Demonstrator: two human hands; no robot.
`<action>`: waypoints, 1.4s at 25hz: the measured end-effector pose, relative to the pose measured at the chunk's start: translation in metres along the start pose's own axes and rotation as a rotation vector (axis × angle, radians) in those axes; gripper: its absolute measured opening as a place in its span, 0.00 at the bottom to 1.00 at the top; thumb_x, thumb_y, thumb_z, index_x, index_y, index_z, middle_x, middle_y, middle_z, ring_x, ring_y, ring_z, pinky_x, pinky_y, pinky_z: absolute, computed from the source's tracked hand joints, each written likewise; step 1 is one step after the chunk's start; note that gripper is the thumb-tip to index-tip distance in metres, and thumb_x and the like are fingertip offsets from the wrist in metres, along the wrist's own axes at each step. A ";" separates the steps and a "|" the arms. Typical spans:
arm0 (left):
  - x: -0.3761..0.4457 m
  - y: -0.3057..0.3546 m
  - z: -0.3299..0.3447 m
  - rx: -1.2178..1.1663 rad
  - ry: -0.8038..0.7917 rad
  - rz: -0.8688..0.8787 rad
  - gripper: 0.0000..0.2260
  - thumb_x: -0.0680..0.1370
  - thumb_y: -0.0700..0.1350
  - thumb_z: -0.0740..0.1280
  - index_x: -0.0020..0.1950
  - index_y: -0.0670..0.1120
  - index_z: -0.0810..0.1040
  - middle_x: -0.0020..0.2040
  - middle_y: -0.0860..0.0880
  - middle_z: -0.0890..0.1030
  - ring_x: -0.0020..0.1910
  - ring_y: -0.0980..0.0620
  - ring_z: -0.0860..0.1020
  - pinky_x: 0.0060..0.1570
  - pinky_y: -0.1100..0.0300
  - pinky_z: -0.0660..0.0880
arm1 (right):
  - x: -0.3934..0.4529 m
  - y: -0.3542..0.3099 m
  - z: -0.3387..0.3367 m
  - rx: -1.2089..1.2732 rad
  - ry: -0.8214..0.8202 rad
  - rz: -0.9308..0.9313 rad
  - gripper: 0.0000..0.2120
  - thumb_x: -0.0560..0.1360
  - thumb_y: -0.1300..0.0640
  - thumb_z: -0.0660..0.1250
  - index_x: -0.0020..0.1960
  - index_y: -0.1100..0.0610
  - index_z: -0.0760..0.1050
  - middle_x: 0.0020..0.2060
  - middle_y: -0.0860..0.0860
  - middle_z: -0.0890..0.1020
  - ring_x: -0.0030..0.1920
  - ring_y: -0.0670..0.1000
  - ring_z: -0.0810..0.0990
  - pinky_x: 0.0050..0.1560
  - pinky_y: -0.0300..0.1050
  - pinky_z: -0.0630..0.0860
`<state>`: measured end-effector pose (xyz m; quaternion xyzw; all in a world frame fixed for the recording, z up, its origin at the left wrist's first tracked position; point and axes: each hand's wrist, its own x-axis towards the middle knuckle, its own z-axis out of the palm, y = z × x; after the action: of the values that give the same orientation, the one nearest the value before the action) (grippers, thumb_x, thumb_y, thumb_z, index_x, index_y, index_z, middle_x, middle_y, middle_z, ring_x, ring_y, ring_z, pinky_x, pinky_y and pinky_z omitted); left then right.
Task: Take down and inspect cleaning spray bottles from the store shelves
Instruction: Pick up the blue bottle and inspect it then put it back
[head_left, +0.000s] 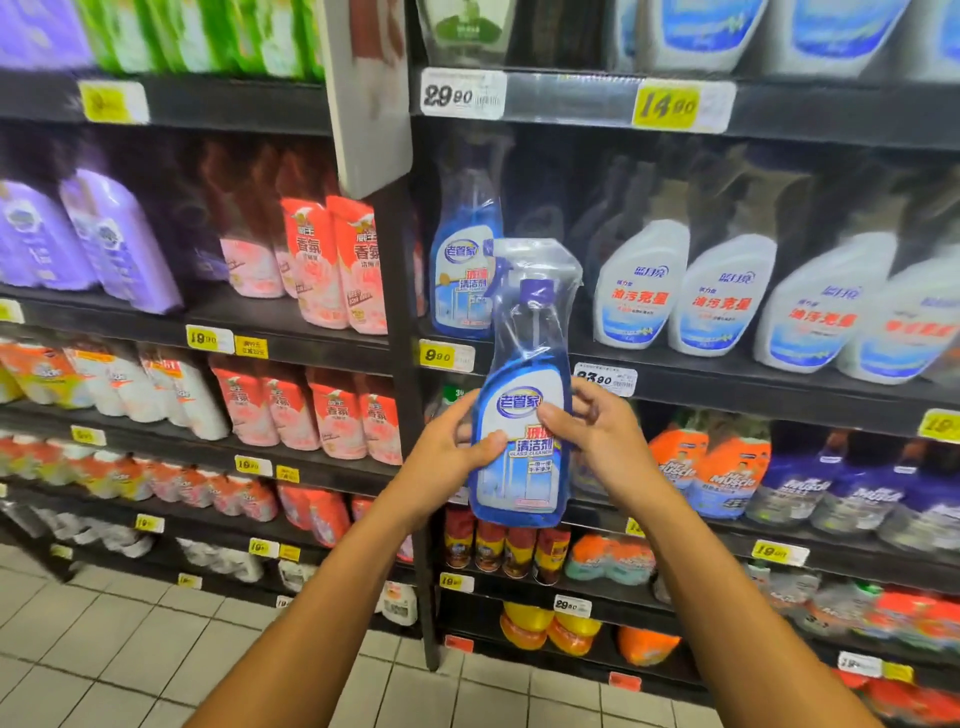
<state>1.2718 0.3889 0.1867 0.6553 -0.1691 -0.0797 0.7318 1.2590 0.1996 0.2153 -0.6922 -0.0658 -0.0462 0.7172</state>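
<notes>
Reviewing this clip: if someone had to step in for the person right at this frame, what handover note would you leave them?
Left hand: grips the left side of the blue glass cleaner bottle, thumb across its label.
Right hand: grips the bottle's right side, thumb on the label.
Bottle: upright in front of the shelves, label toward the camera, trigger head wrapped in clear plastic.
A matching bottle stands on the shelf above the 9.90 tag; white spray bottles stand to its right.
Done: one bottle taken down.
Left: finish inspecting it, then take down the other spray bottles.
</notes>
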 end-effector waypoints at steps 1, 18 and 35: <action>0.008 0.005 0.004 0.005 -0.010 -0.008 0.24 0.72 0.47 0.73 0.66 0.51 0.73 0.53 0.50 0.86 0.53 0.49 0.84 0.48 0.57 0.81 | 0.006 -0.005 -0.003 0.016 0.027 -0.013 0.13 0.76 0.69 0.68 0.60 0.65 0.76 0.50 0.59 0.86 0.47 0.54 0.85 0.47 0.47 0.83; 0.105 0.069 -0.022 0.404 0.436 0.038 0.21 0.79 0.38 0.66 0.71 0.45 0.67 0.68 0.45 0.72 0.63 0.51 0.75 0.65 0.55 0.73 | 0.170 -0.042 -0.034 -0.149 0.169 -0.161 0.08 0.79 0.61 0.66 0.54 0.50 0.73 0.51 0.53 0.84 0.49 0.52 0.84 0.46 0.49 0.82; 0.166 0.058 -0.024 0.494 0.567 0.043 0.43 0.71 0.35 0.76 0.77 0.41 0.52 0.70 0.41 0.69 0.60 0.49 0.76 0.63 0.54 0.74 | 0.169 -0.039 -0.034 -0.315 0.205 -0.299 0.35 0.79 0.65 0.65 0.80 0.51 0.52 0.75 0.49 0.66 0.72 0.50 0.68 0.71 0.52 0.69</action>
<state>1.4288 0.3630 0.2652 0.8044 0.0122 0.1635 0.5710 1.4207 0.1688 0.2791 -0.7699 -0.0863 -0.2317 0.5884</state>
